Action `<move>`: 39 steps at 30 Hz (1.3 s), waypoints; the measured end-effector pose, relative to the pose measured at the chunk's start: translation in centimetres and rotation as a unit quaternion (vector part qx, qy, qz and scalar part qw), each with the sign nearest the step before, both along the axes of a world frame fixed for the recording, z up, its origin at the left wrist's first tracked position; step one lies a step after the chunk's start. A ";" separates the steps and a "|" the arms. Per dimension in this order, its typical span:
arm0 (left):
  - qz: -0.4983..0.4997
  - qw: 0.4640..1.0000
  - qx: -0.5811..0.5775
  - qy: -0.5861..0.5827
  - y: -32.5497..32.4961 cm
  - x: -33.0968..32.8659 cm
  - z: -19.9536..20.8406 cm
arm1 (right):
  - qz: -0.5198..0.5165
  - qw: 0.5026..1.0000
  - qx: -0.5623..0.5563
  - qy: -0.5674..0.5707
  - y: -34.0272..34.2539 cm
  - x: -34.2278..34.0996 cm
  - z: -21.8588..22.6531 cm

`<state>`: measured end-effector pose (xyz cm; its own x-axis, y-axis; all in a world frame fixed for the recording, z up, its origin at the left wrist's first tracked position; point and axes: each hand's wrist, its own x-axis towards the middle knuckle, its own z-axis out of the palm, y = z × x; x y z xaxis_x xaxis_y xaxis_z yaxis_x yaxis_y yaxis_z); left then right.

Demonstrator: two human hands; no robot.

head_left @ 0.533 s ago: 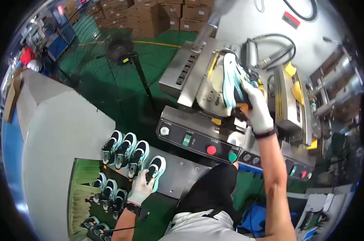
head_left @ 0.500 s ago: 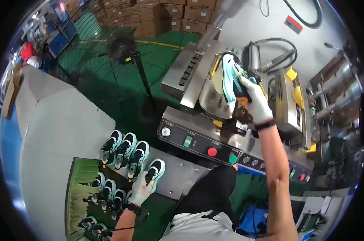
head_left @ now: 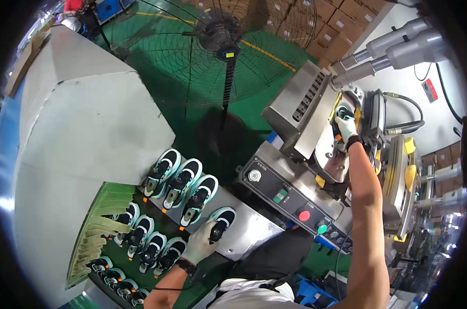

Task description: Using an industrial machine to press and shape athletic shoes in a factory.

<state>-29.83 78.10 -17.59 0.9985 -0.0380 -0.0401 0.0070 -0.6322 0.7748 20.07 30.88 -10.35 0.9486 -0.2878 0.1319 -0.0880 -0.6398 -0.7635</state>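
Gloves cover both hands, sensible beside a steel press. The left hand [head_left: 201,246] lies near, its grip closed over the heel end of a black sneaker with a mint-green sole [head_left: 220,225], the nearest of a slanted row of matching sneakers [head_left: 181,182] on the grey metal table [head_left: 254,226], toes pointing the same way so each lifts off easily. More pairs [head_left: 141,237] sit lower left on a green-slatted rack [head_left: 97,232]. The right hand [head_left: 345,129] reaches far right into the steel pressing machine [head_left: 316,129]; whether its grip holds anything I cannot tell. A control panel with a red button [head_left: 304,216] faces the person within reach.
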 end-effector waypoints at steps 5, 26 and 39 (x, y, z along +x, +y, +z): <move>0.019 0.999 0.045 -0.015 0.5 -0.8 -1.1 | 0.107 0.993 -0.057 0.001 7.3 -6.5 6.7; -0.154 0.939 -0.277 0.133 -19.0 -1.3 13.7 | 0.173 0.983 0.053 0.017 8.1 -62.4 6.1; -0.715 0.632 -0.291 0.070 -40.9 -12.4 21.1 | -0.564 0.733 -0.026 -0.381 -7.3 -77.4 6.1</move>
